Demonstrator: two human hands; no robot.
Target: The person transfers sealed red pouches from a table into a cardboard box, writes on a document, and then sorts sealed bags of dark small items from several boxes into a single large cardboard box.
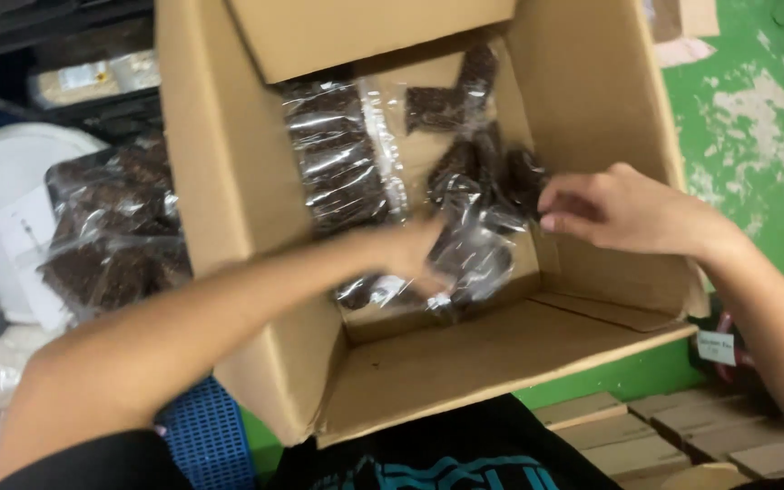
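Note:
An open cardboard box [592, 109] stands in front of me with its flaps spread. Inside lie clear plastic packets of dark brown stuff [338, 154], stacked at the back left and loose in the middle. My left hand [415, 254] reaches down into the box and grips a packet [478, 259] near the box floor. My right hand [614, 213] comes in from the right and pinches the upper edge of the same clear packet. Motion blur softens both hands.
More packets of the dark stuff [115, 236] are piled outside the box on the left, beside a white round tub [11, 172]. A blue crate [206, 436] sits below my left arm. Green floor [755, 136] lies to the right, wooden blocks [673, 431] at the bottom right.

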